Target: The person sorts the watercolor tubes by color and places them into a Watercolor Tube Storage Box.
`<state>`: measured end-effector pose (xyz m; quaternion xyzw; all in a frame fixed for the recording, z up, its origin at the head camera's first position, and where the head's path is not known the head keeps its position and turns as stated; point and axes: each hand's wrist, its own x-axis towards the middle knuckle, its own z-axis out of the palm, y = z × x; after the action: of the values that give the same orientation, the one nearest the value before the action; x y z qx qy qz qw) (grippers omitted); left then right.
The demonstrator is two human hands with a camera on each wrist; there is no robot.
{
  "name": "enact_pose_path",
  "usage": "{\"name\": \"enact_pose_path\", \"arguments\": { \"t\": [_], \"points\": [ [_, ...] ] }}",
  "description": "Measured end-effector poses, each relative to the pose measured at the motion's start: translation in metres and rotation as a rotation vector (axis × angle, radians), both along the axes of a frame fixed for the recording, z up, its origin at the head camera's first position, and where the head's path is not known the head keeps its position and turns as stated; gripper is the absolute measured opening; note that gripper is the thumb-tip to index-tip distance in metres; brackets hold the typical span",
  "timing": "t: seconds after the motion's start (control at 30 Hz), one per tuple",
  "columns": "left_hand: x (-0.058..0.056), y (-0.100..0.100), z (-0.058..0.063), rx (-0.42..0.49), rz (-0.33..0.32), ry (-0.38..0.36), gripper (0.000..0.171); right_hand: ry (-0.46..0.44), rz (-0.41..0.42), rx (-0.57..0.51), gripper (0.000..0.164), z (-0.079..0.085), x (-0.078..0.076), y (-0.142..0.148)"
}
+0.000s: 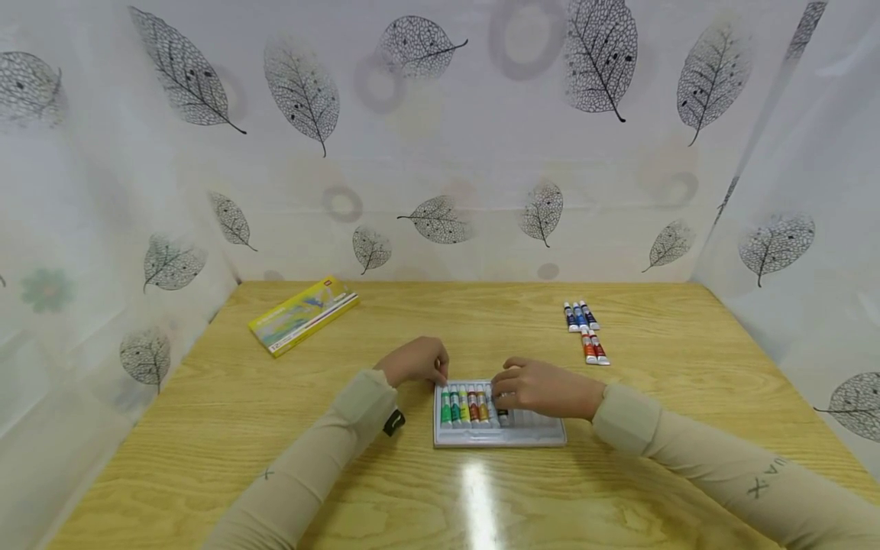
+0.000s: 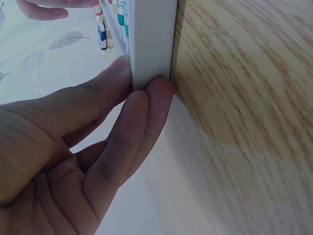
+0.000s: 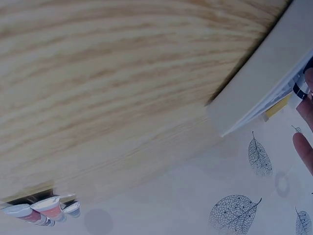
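A white plastic tray [image 1: 498, 438] lies on the table with several paint tubes side by side in its left half: greens, a yellow tube [image 1: 464, 406], brown and ochre ones. At its far left corner, my left hand [image 1: 415, 361] pinches the edge; the left wrist view has thumb and fingers [image 2: 132, 115] around the tray's white end [image 2: 154, 39]. Over the middle of the tray, my right hand [image 1: 550, 388] pinches a paint tube with a black band [image 1: 503, 418], mostly hidden under the fingers. Only fingertips [image 3: 304, 149] of that hand show at the right wrist view's edge.
Five more paint tubes lie at the back right, blue and dark ones [image 1: 580, 315] behind orange and red ones [image 1: 594, 347]. A yellow box [image 1: 304, 315] rests at the back left. Leaf-printed curtains [image 1: 440, 153] enclose the wooden table's [image 1: 206, 435] back and sides.
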<state>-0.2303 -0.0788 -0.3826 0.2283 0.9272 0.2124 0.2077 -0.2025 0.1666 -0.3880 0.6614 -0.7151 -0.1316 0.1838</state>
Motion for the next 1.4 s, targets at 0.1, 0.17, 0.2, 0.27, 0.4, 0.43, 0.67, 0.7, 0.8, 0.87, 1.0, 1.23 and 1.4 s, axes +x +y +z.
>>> {"name": "enact_pose_path", "arguments": {
  "t": [0.1, 0.17, 0.2, 0.27, 0.4, 0.43, 0.67, 0.7, 0.8, 0.87, 1.0, 1.23, 1.4],
  "points": [
    [0.0002, 0.0002, -0.0003, 0.003, 0.001, -0.004, 0.021, 0.003, 0.003, -0.010, 0.028, -0.0005, 0.0000, -0.0004],
    [0.0005, 0.0001, -0.0003, 0.006, 0.000, -0.006, 0.021, 0.003, 0.006, -0.020, 0.028, -0.0014, -0.0003, -0.0006],
    [0.0007, 0.0000, -0.0006, 0.008, 0.000, -0.007, 0.021, 0.001, 0.009, -0.028, 0.028, -0.0019, -0.0006, -0.0007],
    [0.0008, -0.0002, -0.0010, 0.010, 0.001, -0.010, 0.021, 0.001, 0.011, -0.036, 0.028, -0.0029, -0.0009, -0.0004],
    [0.0008, -0.0003, -0.0020, 0.007, 0.003, -0.011, 0.021, 0.008, 0.006, -0.036, 0.029, -0.0034, -0.0010, 0.0007],
    [0.0008, -0.0004, -0.0022, 0.007, 0.003, -0.011, 0.021, 0.004, 0.000, -0.034, 0.030, -0.0031, -0.0008, 0.0011],
    [0.0016, 0.0000, 0.0005, 0.006, -0.001, -0.005, 0.021, -0.050, -0.028, -0.026, 0.033, -0.0019, -0.0001, 0.0022],
    [0.0017, 0.0002, 0.0009, 0.007, -0.003, -0.006, 0.021, -0.041, -0.023, -0.027, 0.033, -0.0020, -0.0004, 0.0021],
    [0.0015, 0.0006, 0.0021, 0.003, -0.003, -0.007, 0.021, -0.007, -0.006, -0.026, 0.031, -0.0018, -0.0016, 0.0010],
    [0.0011, 0.0009, 0.0025, -0.002, -0.004, -0.007, 0.022, 0.011, 0.000, -0.019, 0.031, -0.0012, -0.0023, 0.0000],
    [-0.0001, 0.0013, 0.0024, -0.010, -0.006, -0.007, 0.023, -0.005, -0.009, -0.003, 0.030, 0.0004, -0.0024, -0.0018],
    [0.0003, 0.0014, 0.0028, -0.001, -0.004, -0.010, 0.023, -0.057, -0.013, -0.012, 0.028, 0.0011, -0.0020, -0.0037],
    [0.0013, 0.0011, 0.0036, -0.003, -0.007, -0.004, 0.022, 0.003, -0.019, -0.030, 0.027, 0.0001, -0.0037, -0.0040]
  ]
}}
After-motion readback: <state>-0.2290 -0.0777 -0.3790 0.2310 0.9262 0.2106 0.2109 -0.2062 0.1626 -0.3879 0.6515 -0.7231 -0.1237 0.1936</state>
